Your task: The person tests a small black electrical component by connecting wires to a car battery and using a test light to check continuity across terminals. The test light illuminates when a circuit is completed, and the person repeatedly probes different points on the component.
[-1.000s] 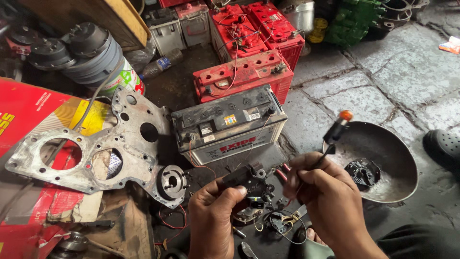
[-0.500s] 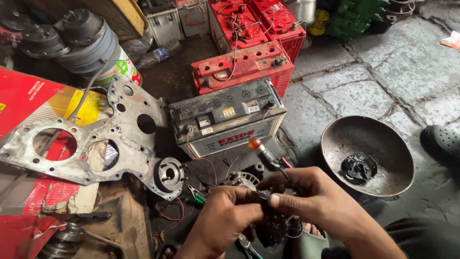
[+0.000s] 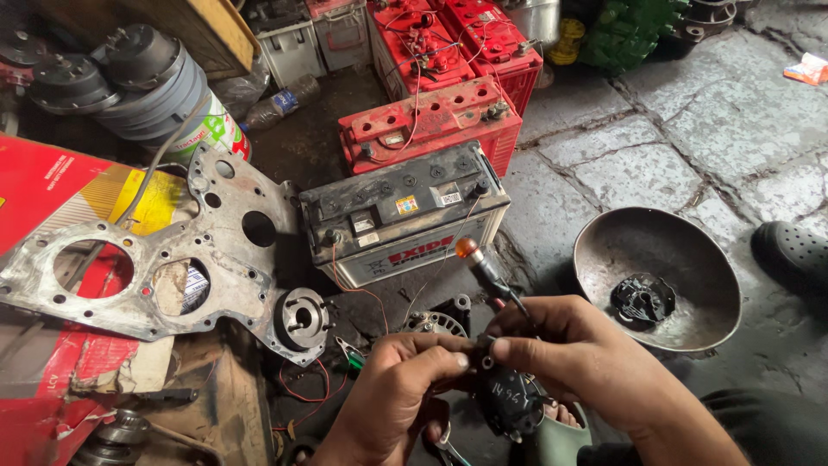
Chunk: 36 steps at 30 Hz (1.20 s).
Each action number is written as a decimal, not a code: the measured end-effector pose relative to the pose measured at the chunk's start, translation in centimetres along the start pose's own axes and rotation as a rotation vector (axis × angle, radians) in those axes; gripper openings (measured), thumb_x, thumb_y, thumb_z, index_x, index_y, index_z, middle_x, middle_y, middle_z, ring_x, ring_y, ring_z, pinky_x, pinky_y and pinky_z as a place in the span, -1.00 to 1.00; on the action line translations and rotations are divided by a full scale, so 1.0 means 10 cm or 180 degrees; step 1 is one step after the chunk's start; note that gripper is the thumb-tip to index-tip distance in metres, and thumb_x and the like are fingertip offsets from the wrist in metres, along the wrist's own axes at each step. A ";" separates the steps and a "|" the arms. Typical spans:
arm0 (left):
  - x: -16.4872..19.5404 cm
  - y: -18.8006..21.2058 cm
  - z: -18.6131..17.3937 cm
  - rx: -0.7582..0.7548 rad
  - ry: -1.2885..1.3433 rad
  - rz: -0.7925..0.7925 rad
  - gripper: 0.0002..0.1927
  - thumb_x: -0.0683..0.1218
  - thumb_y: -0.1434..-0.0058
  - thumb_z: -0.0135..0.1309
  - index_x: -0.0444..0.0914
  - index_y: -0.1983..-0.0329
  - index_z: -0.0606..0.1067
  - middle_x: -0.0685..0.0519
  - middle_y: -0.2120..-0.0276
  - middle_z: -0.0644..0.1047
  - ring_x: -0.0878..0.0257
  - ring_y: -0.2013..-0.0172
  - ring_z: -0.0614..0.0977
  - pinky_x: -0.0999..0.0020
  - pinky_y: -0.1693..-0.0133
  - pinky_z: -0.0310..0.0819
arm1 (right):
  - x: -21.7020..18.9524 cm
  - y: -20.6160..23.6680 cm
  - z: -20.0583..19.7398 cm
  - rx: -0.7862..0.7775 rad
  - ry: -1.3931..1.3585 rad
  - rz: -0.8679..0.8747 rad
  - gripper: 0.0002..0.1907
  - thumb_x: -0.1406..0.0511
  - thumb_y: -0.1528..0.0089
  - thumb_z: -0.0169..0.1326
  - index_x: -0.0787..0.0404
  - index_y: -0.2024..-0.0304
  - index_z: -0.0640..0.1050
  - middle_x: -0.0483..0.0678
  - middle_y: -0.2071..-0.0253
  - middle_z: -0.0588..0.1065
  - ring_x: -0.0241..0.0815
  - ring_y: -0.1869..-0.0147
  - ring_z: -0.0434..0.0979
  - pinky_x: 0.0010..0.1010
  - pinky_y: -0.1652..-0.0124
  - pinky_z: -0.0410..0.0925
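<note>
Head view: my left hand [image 3: 392, 401] and right hand [image 3: 573, 354] grip the small black part [image 3: 509, 401], screwdriver [image 3: 487, 272] engaged (fastener hidden), so work looks mid-way.

Matt black plastic part [image 3: 509, 401]; dull grey metal plate [image 3: 164, 259]; rough stone floor [image 3: 655, 147].

Soft, even daylight falls on my workspace, brightest over the grey stone floor [image 3: 690, 147] toward two o'clock, dimmer among the clutter at ten o'clock. Shadows stay faint and diffuse; a dark patch sits under the black-topped white battery [image 3: 401, 216]. The round metal bowl [image 3: 604, 250] shows a dull sheen, no harsh glare. My hands at six o'clock look slightly soft; the edges bend a little.
</note>
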<state>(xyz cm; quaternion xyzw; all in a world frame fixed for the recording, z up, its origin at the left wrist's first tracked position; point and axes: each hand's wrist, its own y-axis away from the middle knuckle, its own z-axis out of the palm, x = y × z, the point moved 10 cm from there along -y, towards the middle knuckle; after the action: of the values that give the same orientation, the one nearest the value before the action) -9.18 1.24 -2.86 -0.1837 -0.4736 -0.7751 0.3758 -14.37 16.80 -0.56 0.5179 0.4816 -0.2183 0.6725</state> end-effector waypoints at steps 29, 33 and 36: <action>0.13 -0.09 -0.17 0.0251 0.0220 0.0689 -0.83 -0.18 -0.19 0.10 -0.40 0.26 0.61 0.06 0.55 0.56 0.42 0.60 0.46 0.52 0.54 0.27 | -0.08 -0.07 -0.17 0.0422 -0.2289 -0.0340 -0.84 0.28 -0.29 0.09 0.23 0.32 0.44 -0.18 0.67 0.26 -0.39 0.76 0.06 -0.49 0.72 0.04; 0.25 0.00 -0.16 0.0348 -0.0044 0.0961 -0.86 -0.22 -0.14 0.18 -0.40 0.26 0.62 0.09 0.55 0.55 0.44 0.59 0.43 0.52 0.53 0.26 | -0.02 -0.08 -0.21 0.0679 -0.2196 -0.0179 -0.80 0.25 -0.28 0.06 0.23 0.37 0.41 -0.13 0.68 0.28 -0.37 0.76 0.04 -0.49 0.72 0.02; 0.37 0.09 -0.18 0.0564 -0.0260 0.1339 -0.87 -0.23 -0.15 0.23 -0.40 0.26 0.62 0.09 0.54 0.55 0.45 0.57 0.43 0.53 0.52 0.27 | 0.00 -0.07 -0.24 0.0859 -0.2134 -0.0171 -0.81 0.26 -0.27 0.06 0.24 0.36 0.42 -0.14 0.66 0.28 -0.38 0.75 0.05 -0.48 0.71 0.02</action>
<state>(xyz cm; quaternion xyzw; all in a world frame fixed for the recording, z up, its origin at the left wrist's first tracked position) -10.84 -2.07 -0.81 -0.2759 -0.5059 -0.6270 0.5242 -15.99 18.75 -0.88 0.4888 0.2146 -0.4551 0.7127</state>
